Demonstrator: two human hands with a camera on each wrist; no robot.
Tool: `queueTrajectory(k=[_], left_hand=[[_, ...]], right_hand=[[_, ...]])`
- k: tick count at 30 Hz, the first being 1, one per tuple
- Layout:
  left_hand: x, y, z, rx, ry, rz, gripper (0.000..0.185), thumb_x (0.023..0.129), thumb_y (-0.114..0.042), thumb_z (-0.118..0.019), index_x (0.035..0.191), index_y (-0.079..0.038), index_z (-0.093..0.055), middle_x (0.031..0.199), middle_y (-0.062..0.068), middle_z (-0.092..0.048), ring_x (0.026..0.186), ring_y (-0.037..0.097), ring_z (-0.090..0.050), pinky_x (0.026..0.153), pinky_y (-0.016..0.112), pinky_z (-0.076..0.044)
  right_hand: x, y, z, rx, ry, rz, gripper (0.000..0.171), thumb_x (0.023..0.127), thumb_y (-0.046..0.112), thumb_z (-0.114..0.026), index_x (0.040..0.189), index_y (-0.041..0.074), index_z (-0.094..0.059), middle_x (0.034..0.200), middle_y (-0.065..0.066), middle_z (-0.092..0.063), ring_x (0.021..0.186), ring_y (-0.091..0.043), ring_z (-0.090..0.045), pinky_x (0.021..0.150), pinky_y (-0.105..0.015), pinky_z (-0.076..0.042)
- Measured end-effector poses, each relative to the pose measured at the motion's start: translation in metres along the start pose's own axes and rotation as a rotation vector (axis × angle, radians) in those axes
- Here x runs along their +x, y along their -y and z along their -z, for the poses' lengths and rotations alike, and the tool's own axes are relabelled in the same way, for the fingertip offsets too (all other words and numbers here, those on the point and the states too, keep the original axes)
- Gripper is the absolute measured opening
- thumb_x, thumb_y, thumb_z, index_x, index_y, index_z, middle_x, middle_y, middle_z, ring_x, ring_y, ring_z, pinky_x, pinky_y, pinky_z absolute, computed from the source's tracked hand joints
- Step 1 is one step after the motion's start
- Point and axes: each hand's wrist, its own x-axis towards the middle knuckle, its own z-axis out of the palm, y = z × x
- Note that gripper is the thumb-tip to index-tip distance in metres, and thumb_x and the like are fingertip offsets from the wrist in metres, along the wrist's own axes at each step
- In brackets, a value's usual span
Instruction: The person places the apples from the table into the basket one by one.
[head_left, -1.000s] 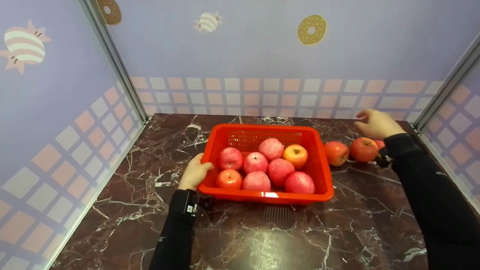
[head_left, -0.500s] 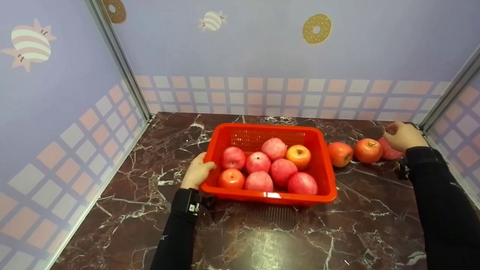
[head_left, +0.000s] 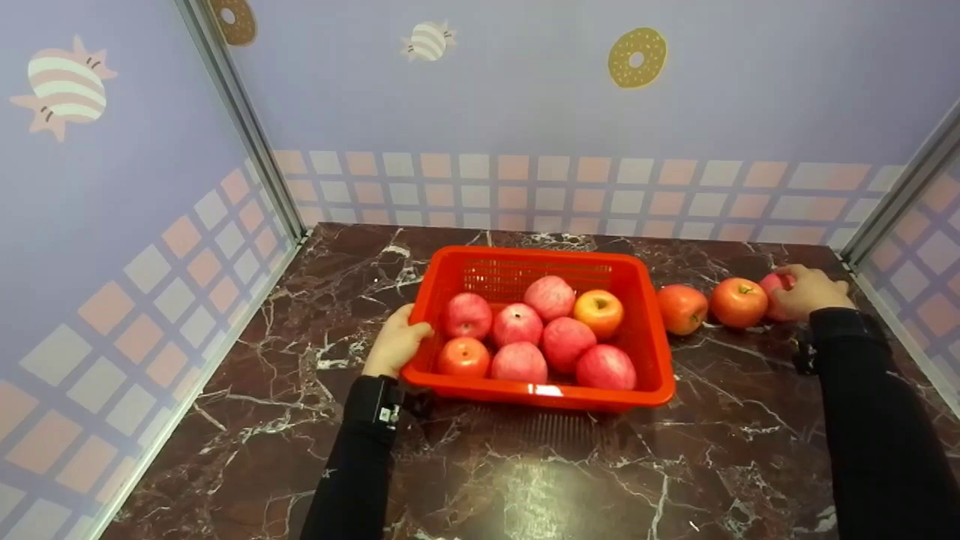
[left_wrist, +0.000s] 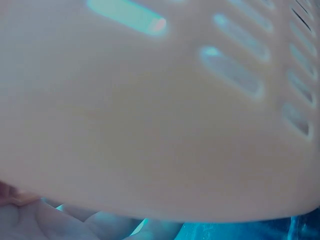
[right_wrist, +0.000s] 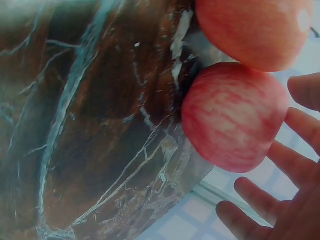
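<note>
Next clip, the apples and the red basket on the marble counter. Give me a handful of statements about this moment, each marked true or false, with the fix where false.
1. The left hand grips the left rim of the red basket. True.
2. The basket holds seven apples. True.
3. The right hand is inside the basket. False: it is at the far right of the marble counter, fingers round the pink apple.
4. Three apples lie outside the basket, to its right. True: the pink one, a red apple beside it and another red apple next to the basket.
5. The pink apple is lifted clear of the counter. False: it rests on the counter, by the right wrist view.
</note>
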Motion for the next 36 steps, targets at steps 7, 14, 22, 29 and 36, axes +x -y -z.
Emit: queueTrajectory(k=[7, 14, 22, 29, 36], left_hand=[[-0.001, -0.002, 0.0, -0.007, -0.006, 0.014, 0.041, 0.082, 0.002, -0.053, 0.123, 0.006, -0.056, 0.115, 0.024, -0.063, 0.094, 0.027, -0.065, 0.082, 0.036, -0.056], [0.0, -0.001, 0.001, 0.0, -0.007, 0.018, 0.043, 0.082, 0.001, -0.053, 0.125, 0.006, -0.056, 0.117, 0.025, -0.063, 0.096, 0.027, -0.065, 0.082, 0.036, -0.056], [0.0, -0.001, 0.0, 0.009, -0.007, 0.008, 0.041, 0.081, 0.001, -0.054, 0.122, 0.006, -0.057, 0.113, 0.023, -0.063, 0.092, 0.025, -0.063, 0.079, 0.032, -0.053], [-0.002, -0.003, 0.0, 0.02, -0.016, 0.01, 0.04, 0.081, 0.0, -0.054, 0.12, 0.005, -0.058, 0.114, 0.023, -0.063, 0.094, 0.026, -0.063, 0.081, 0.032, -0.052], [-0.001, -0.002, 0.0, 0.017, -0.015, 0.014, 0.041, 0.082, 0.0, -0.054, 0.122, 0.005, -0.058, 0.115, 0.024, -0.063, 0.095, 0.026, -0.064, 0.081, 0.033, -0.053]], right_hand=[[-0.007, -0.002, -0.003, -0.028, -0.052, -0.08, 0.06, 0.095, 0.032, -0.047, 0.135, -0.012, -0.035, 0.13, -0.049, -0.033, 0.114, -0.074, -0.031, 0.096, -0.078, -0.031], [-0.016, -0.001, -0.006, 0.02, -0.038, -0.165, 0.067, 0.095, 0.037, -0.049, 0.131, -0.014, -0.028, 0.128, -0.054, -0.025, 0.114, -0.077, -0.032, 0.093, -0.078, -0.034], [-0.014, -0.007, -0.008, 0.003, 0.019, -0.198, 0.082, 0.094, 0.05, -0.053, 0.137, -0.014, -0.026, 0.136, -0.061, -0.012, 0.121, -0.082, -0.023, 0.096, -0.082, -0.031], [-0.018, -0.012, -0.017, -0.074, 0.089, -0.194, 0.094, 0.095, 0.055, -0.051, 0.146, -0.019, -0.023, 0.136, -0.058, -0.028, 0.124, -0.073, -0.031, 0.101, -0.076, -0.037], [-0.022, -0.011, -0.022, -0.091, 0.026, -0.186, 0.081, 0.096, 0.048, -0.052, 0.139, -0.017, -0.03, 0.13, -0.055, -0.037, 0.12, -0.07, -0.034, 0.098, -0.077, -0.036]])
